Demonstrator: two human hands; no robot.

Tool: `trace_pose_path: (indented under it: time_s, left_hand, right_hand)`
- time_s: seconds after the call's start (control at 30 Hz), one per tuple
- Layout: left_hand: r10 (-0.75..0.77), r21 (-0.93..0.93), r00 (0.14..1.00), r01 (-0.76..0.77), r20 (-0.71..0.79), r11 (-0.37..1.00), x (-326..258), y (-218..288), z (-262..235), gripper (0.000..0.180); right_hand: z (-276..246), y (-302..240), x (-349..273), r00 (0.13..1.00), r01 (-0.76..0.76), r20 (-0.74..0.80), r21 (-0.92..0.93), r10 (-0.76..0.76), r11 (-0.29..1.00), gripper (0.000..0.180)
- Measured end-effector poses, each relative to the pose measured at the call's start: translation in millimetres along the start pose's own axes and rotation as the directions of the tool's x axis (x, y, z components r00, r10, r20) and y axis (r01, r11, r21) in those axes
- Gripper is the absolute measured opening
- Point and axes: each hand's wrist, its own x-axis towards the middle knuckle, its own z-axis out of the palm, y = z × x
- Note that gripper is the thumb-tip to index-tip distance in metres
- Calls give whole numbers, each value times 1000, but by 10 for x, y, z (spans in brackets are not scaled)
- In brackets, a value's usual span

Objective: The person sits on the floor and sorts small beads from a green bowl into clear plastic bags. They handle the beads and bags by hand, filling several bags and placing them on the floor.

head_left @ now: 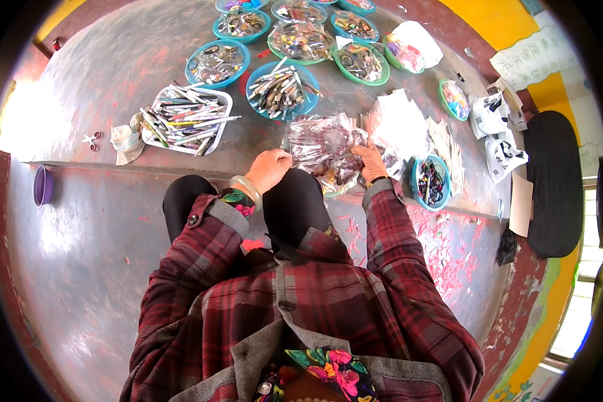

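A clear, crinkled plastic bag (320, 142) is stretched between my two hands, just beyond my knees. My left hand (269, 169), with a pale bangle at the wrist, closes on the bag's left edge. On the opposite edge, my right hand (370, 161) pinches the plastic between thumb and fingers. Dark reddish things show through or under the film; I cannot tell whether they are inside it. Beneath the bag, partly covered, is a container with a light green rim (338, 193).
Pens fill a white tray (225, 100) and a blue basin (308, 107). Several basins of small items stand farther back. Scissors (94, 139) lie far left, near a purple bucket (43, 185). At right are a small blue basin (419, 194), white bags (490, 115) and a black cushion-like object (555, 184).
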Motion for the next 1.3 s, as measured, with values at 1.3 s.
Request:
trace_pose_path:
  time_s: [1.3]
  left_hand:
    - [-50,-30,997,52,59,998,-17,79,28,28]
  right_hand:
    - [-2218,392,225,847,186,-481,-132,-227,974,15]
